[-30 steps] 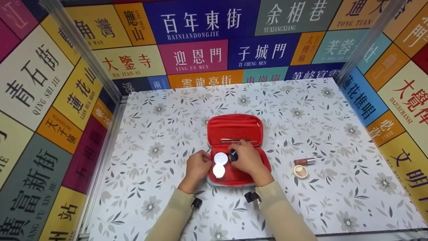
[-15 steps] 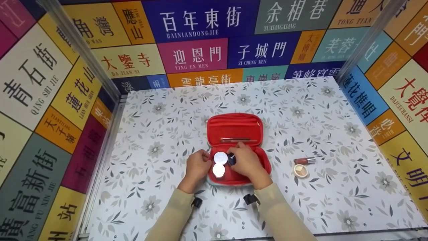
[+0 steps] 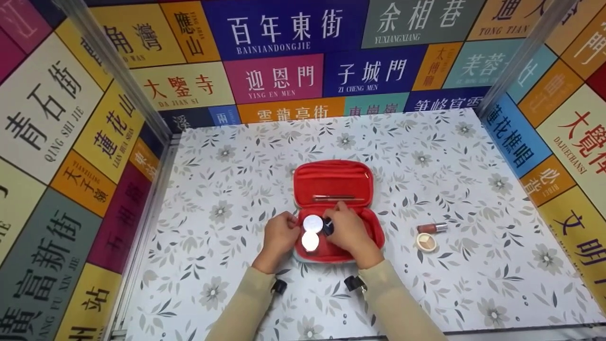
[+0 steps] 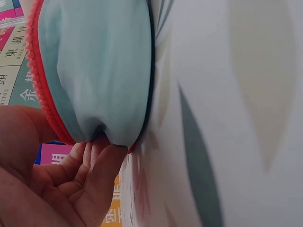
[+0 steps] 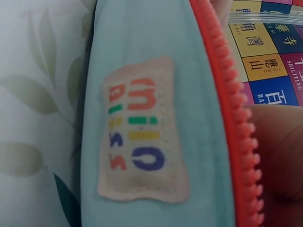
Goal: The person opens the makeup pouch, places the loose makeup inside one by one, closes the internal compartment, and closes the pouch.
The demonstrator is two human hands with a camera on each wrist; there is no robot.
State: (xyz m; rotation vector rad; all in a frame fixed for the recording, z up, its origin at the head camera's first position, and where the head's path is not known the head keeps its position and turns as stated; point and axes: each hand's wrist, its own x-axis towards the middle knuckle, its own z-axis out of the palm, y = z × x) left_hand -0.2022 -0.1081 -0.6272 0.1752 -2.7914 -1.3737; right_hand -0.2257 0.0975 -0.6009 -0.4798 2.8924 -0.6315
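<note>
The left hand [image 3: 281, 233] is pinching an open, pale-blue, red-lined fabric pouch [image 3: 330, 184] on the white floral table [image 3: 213, 175], its beige patch [image 5: 143, 130] showing "mil" and "iss"; the right hand's [image 3: 349, 228] curled fingers are gripping a dark-blue object [image 3: 328, 227] in or above it.

- So the pouch [image 3: 331, 258] sits mid-table [image 3: 227, 170], lid [image 3: 331, 184] on the far side, brushes [image 3: 337, 197] lying across it
- Near half, left side: far disc [image 3: 312, 224], near disc [image 3: 310, 241] in front
- Container [image 3: 328, 227] right beside the far disc, under the right hand [image 3: 350, 231]
- Left hand [image 3: 280, 237] at the pouch's left edge
- Off right (well apart): tube [image 3: 431, 228], compact [image 3: 426, 243] just before it
</note>
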